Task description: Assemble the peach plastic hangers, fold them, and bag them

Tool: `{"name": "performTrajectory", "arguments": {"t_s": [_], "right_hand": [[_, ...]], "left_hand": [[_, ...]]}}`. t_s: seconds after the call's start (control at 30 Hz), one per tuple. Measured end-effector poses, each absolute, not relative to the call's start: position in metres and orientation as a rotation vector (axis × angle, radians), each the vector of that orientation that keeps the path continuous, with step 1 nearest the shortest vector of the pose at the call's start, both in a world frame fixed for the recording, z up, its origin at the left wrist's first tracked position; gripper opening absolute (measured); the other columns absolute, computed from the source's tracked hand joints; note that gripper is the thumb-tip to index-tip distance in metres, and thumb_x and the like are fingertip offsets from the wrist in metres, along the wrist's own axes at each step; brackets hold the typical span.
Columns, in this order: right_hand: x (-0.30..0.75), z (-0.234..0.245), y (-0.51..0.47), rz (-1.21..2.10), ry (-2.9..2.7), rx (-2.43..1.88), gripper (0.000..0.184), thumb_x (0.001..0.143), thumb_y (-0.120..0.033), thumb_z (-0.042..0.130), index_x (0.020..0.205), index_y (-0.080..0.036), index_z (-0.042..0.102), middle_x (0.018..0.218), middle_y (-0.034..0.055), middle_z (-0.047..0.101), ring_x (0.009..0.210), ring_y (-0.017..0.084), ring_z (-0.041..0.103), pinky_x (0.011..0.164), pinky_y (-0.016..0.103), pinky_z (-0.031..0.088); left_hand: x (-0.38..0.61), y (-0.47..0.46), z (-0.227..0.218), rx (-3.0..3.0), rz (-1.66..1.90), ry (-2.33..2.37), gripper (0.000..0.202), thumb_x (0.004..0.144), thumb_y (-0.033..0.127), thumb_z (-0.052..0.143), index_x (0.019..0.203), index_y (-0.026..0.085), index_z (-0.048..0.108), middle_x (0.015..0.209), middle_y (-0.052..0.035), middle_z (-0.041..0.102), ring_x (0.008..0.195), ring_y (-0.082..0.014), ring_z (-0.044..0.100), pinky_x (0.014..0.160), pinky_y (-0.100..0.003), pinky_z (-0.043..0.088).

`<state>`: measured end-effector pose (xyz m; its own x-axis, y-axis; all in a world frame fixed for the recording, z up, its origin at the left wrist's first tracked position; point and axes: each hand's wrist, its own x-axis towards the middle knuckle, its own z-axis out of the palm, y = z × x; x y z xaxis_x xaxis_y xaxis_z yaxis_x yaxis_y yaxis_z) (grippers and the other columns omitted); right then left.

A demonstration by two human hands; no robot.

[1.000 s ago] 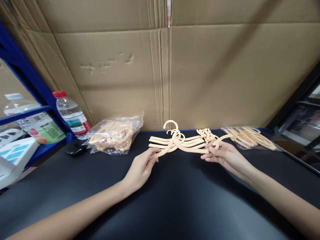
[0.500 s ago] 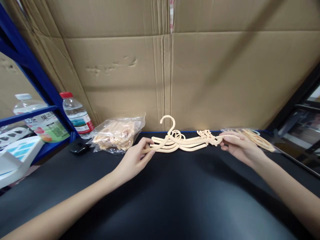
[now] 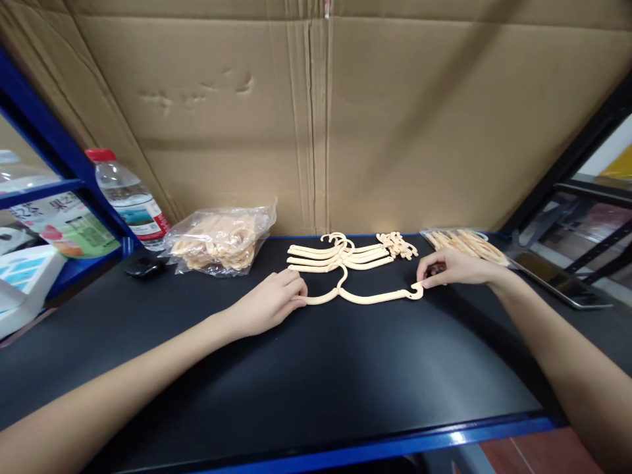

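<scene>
A cream plastic hanger point(image 3: 363, 297) lies flat on the black table point(image 3: 306, 375). My left hand point(image 3: 269, 304) pinches its left end with curled fingers. At the hanger's right end, my right hand point(image 3: 451, 268) pinches the tip between thumb and forefinger. Just behind it rests a stack of the same hangers point(image 3: 338, 255) with their hooks in the middle. A small heap of cream clips point(image 3: 397, 245) lies to the right of the stack.
A clear bag of cream parts point(image 3: 220, 240) sits at the back left, another bag point(image 3: 467, 242) at the back right. A water bottle point(image 3: 129, 201) stands by the blue shelf frame point(image 3: 54, 148). A cardboard wall point(image 3: 316, 118) backs the table; a dark tablet point(image 3: 560, 278) lies on the right.
Both hands have drawn one hanger off the stack towards me and laid it flat on the table. The camera view has tilted down, showing the table's front edge.
</scene>
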<state>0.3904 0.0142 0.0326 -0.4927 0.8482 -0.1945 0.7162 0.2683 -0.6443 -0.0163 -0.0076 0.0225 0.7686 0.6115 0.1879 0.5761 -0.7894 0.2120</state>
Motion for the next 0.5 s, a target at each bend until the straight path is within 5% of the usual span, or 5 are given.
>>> {"name": "performTrajectory", "arguments": {"t_s": [0.5], "right_hand": [[0.3836,0.0327,0.0110,0.862,-2.526,-1.476,0.031,0.072,-0.047,0.064,0.076,-0.016,0.069,0.063,0.0023,0.063,0.057,0.014,0.054,0.056,0.026,0.039]], "left_hand": [[-0.0238,0.0011,0.0211,2.872,0.412,0.712,0.019,0.093,0.026,0.039,0.085,0.018,0.055,0.081,-0.0047,0.054,0.076,-0.0183,0.048,0.071,-0.029,0.039]]}}
